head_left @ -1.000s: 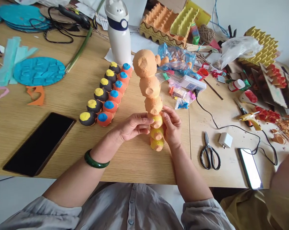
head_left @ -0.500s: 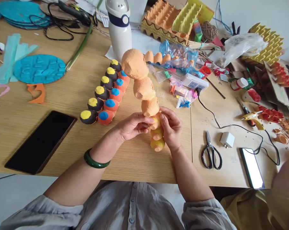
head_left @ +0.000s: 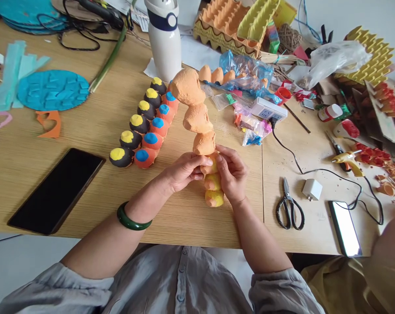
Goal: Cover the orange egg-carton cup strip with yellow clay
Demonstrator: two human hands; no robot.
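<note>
Between my hands is a strip of egg-carton cups [head_left: 204,143], orange with yellow on the nearer cups, tilted up so its far end rises off the table. My left hand [head_left: 186,171] pinches its left side, thumb on a yellow-coated cup. On the right side my right hand [head_left: 232,173] grips the same strip, thumb and fingers closed around its edge. Left of the strip lie a row of black cups topped with yellow [head_left: 139,124] and a row of orange-red cups topped with blue [head_left: 157,126]. The strip's underside is hidden.
A dark tablet [head_left: 57,191] lies to the left, below a blue oval [head_left: 53,90]. A white bottle [head_left: 166,50] stands behind. At right are scissors [head_left: 289,207], a power strip [head_left: 269,109], a glue gun [head_left: 349,161] and a lit phone [head_left: 345,229]. Another person's arm [head_left: 392,244] is at the right edge.
The far end of the strip has shifted slightly right and tilted a little. Both hands keep their hold at nearly the same place. The camera view has moved slightly.
</note>
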